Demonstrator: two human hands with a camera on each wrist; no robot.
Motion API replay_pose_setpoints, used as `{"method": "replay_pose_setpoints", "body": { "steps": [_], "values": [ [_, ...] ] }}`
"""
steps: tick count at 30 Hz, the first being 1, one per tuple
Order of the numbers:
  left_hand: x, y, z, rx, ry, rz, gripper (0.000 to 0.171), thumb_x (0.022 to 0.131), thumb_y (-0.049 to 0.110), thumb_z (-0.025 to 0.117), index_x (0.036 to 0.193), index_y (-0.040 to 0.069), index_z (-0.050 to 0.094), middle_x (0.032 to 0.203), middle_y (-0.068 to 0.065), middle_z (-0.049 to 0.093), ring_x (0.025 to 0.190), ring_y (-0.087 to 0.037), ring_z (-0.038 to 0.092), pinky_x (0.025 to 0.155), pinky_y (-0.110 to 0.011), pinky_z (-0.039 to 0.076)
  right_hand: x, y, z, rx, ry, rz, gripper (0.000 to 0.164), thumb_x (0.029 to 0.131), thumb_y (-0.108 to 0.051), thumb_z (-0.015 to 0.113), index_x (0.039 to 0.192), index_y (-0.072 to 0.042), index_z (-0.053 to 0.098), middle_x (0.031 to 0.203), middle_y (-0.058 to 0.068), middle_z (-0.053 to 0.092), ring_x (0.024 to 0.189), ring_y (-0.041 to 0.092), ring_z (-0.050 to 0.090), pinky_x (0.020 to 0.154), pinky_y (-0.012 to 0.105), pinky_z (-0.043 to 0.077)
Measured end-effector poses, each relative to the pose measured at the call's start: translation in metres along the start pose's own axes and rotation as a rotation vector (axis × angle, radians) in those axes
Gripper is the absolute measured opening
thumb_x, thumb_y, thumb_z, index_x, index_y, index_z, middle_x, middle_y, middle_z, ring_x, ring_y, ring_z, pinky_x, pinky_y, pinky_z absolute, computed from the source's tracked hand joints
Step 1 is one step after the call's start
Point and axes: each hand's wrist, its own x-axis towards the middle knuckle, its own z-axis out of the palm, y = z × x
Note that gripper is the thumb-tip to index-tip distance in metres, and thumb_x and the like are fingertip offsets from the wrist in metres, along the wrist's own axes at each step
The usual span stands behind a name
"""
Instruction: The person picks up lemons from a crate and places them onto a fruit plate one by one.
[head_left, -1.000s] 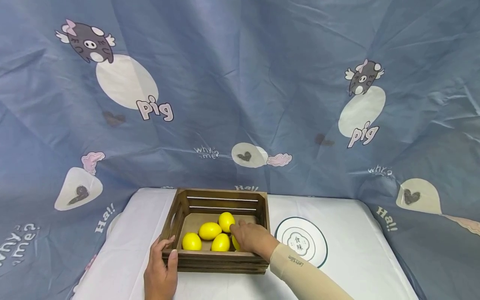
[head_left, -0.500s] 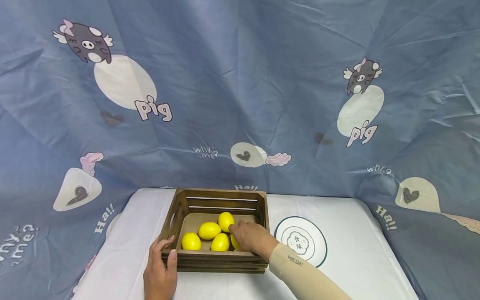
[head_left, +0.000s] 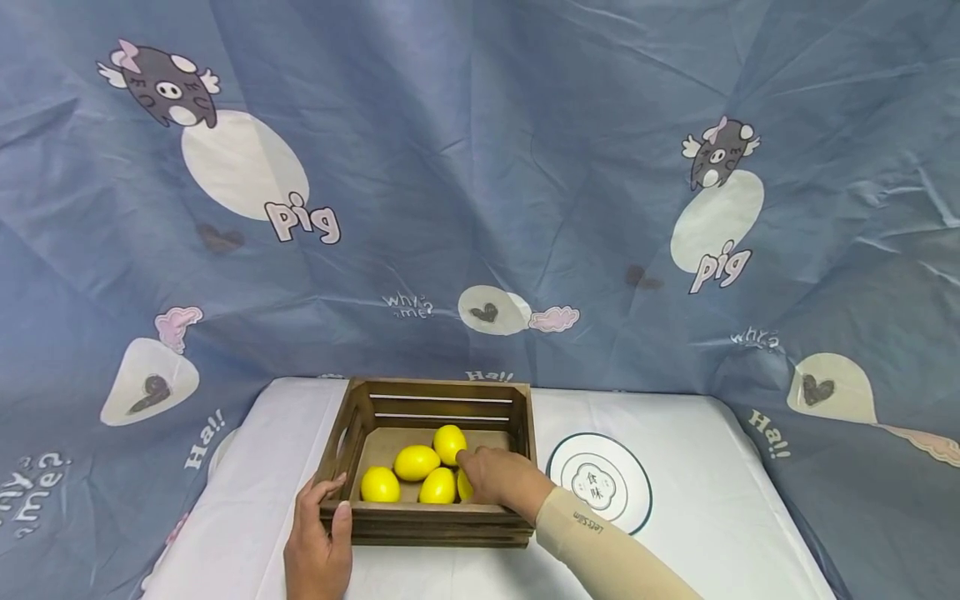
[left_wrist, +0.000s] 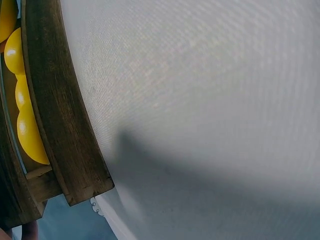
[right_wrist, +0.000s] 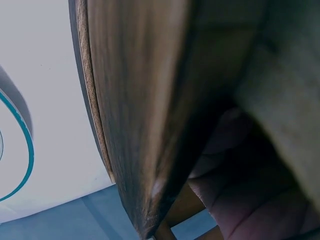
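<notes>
A brown slatted wooden crate (head_left: 435, 527) stands on the white-covered table with several yellow lemons (head_left: 417, 462) inside. At its front left corner my left hand (head_left: 318, 533) grips the crate, fingers over the left side and thumb against the front. My right hand (head_left: 504, 479) reaches over the front right part of the crate. Its fingers curl round a lemon (head_left: 464, 485) that is mostly hidden beneath it. In the left wrist view, lemons (left_wrist: 31, 132) show behind the crate's front wall (left_wrist: 62, 100). The right wrist view is dark, with part of the right hand (right_wrist: 245, 185) beside the crate wall (right_wrist: 135, 100).
A white plate (head_left: 630, 475) with a dark green rim lies just right of the crate, partly behind the right forearm. Behind the table hangs a blue printed cloth (head_left: 420, 208). The white tablecloth (head_left: 697, 500) extends to the right.
The head view drifts slightly, shifting everything a little to the left. Both hands keep their places on and in the crate, and the lemons stay where they were.
</notes>
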Motion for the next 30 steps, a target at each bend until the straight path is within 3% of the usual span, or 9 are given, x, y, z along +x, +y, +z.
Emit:
{"method": "replay_pose_setpoints", "body": {
  "steps": [4,6,22,30],
  "values": [
    [0.0003,-0.0013,0.0006,-0.006,0.001,-0.004,0.033,0.102,0.011,0.063,0.132,0.004,0.054,0.131,-0.008,0.064,0.121,-0.037,0.060,0.103,-0.012,0.034,-0.0002,0.0009,0.0006,-0.010,0.003,-0.013,0.036,0.085,-0.031,0.087,0.110,-0.016,0.066,0.085,0.001,0.063,0.071,0.013,0.056,0.068,0.034,0.056],
    [0.0007,-0.0020,0.0010,-0.014,-0.004,-0.003,0.032,0.101,0.010,0.063,0.132,0.004,0.054,0.131,-0.009,0.064,0.121,-0.036,0.060,0.103,-0.007,0.028,-0.0002,0.0013,0.0009,-0.008,0.007,-0.017,0.036,0.085,-0.028,0.087,0.111,-0.016,0.066,0.085,0.001,0.063,0.070,0.013,0.056,0.067,0.033,0.056],
    [-0.0013,-0.0035,0.0002,-0.022,-0.019,-0.008,0.033,0.101,0.009,0.064,0.132,0.003,0.054,0.131,-0.011,0.064,0.120,-0.035,0.060,0.104,-0.005,0.024,-0.0009,0.0000,0.0024,-0.017,0.009,-0.021,0.044,0.083,-0.029,0.090,0.117,-0.016,0.065,0.093,0.003,0.066,0.071,0.013,0.056,0.067,0.033,0.056],
    [0.0010,-0.0033,-0.0007,-0.016,-0.023,0.001,0.033,0.102,0.011,0.062,0.132,0.002,0.052,0.131,-0.012,0.063,0.122,-0.038,0.060,0.106,-0.010,0.030,-0.0002,-0.0002,0.0009,-0.029,0.041,-0.039,0.046,0.082,-0.030,0.090,0.118,-0.015,0.064,0.091,0.002,0.064,0.069,0.012,0.054,0.065,0.031,0.056]
  ]
}}
